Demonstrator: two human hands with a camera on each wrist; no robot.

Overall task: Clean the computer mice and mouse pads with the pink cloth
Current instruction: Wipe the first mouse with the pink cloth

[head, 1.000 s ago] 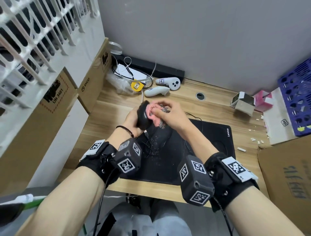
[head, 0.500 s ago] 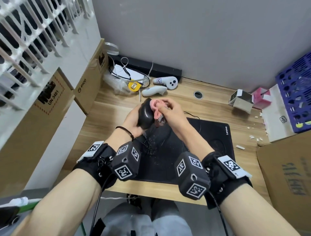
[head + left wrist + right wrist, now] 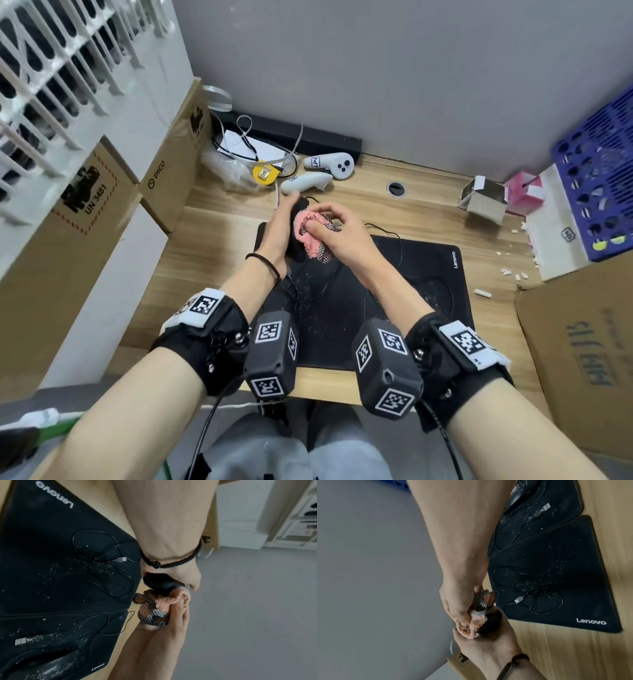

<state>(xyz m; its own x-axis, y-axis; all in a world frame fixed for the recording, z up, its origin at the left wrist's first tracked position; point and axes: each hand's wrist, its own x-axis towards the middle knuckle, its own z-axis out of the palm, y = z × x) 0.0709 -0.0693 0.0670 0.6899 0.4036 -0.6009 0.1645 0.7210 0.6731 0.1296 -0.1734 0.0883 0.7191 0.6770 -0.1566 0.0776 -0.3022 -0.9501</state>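
My left hand [image 3: 286, 219] grips a black computer mouse [image 3: 296, 240] raised above the desk. My right hand [image 3: 323, 222] holds the bunched pink cloth [image 3: 308, 222] with a checked edge and presses it against the mouse. In the left wrist view the mouse [image 3: 159, 582] sticks out of my palm with the cloth [image 3: 164, 600] under it. Two black Lenovo mouse pads [image 3: 411, 274] lie side by side below, dusted with white specks and crossed by thin cables. A second black mouse [image 3: 42, 666] rests on the nearer pad [image 3: 51, 628].
Two white controllers [image 3: 329, 164] and a yellow tape measure [image 3: 263, 173] lie at the back. Cardboard boxes [image 3: 171, 164] stand left, another box [image 3: 582, 342] right, beside a blue crate [image 3: 603, 192]. A small silver box [image 3: 483, 198] and white crumbs [image 3: 510, 272] sit right of the pads.
Both hands have carried the mouse and cloth farther toward the back of the desk. My right hand has shifted the cloth along the mouse while the left keeps its grip.
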